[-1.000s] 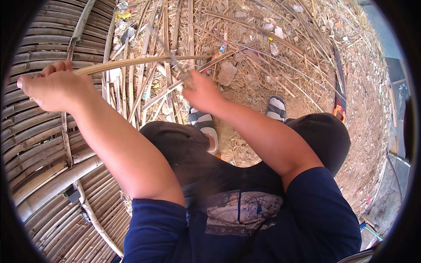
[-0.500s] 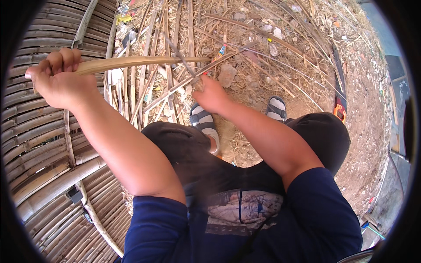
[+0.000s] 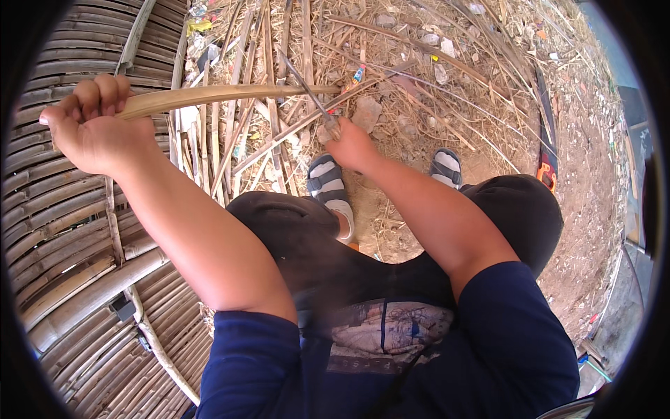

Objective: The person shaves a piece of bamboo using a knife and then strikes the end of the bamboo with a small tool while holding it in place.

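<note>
At the left, my left hand (image 3: 105, 133) is raised and curled around one end of a split bamboo strip (image 3: 216, 95). The strip stretches rightward, narrowing to a tip above the littered ground. My right hand (image 3: 354, 148) grips the handle of a knife (image 3: 305, 82). Its thin dark blade points up and to the left, crossing the strip near the narrow end. I cannot tell whether the edge bites into the bamboo. Most of the handle is covered by my right fingers.
A slatted bamboo wall (image 3: 63, 174) rises close on the left. Ahead, long bamboo strips (image 3: 307, 49) lie over straw, stones and litter. A handsaw with an orange and black handle (image 3: 546, 174) rests at the right. My sandalled feet (image 3: 326, 181) are below the knife.
My right hand and the knife have shifted a little to the right, toward the strip's narrow end. The left hand keeps its hold in nearly the same place.
</note>
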`<act>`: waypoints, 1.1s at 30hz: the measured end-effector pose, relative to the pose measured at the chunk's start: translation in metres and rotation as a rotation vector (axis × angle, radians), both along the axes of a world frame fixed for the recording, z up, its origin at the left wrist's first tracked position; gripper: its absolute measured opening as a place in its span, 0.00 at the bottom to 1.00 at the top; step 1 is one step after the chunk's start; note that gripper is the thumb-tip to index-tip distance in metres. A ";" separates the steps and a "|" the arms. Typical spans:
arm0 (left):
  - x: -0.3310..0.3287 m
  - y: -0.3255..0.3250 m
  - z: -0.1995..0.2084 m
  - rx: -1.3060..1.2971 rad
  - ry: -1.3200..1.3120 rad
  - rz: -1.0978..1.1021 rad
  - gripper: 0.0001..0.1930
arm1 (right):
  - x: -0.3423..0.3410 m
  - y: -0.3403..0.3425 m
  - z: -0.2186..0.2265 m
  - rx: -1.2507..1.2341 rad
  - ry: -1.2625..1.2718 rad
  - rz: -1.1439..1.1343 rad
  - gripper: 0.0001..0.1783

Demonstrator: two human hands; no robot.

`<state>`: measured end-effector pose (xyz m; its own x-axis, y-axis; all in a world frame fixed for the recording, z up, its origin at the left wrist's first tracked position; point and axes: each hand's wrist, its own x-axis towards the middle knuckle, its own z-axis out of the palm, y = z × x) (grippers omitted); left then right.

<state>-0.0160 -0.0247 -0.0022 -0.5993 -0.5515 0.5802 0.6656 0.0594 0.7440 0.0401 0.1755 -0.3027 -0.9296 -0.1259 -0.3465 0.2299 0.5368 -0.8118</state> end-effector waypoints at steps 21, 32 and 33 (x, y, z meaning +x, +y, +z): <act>-0.001 -0.033 0.000 -0.006 -0.015 -0.449 0.23 | -0.010 -0.001 0.026 -0.048 0.072 0.019 0.25; 0.003 -0.011 0.007 -0.016 -0.047 -0.570 0.22 | 0.004 -0.012 0.004 -0.256 0.332 -0.047 0.26; 0.004 -0.014 0.005 0.002 -0.045 -0.558 0.22 | 0.006 -0.001 -0.016 -0.102 0.173 -0.049 0.27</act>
<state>-0.0122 -0.0387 0.0032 -0.8251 -0.1450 0.5461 0.5629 -0.2943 0.7724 0.0460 0.1747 -0.3190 -0.9801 -0.1052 -0.1684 0.1057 0.4411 -0.8912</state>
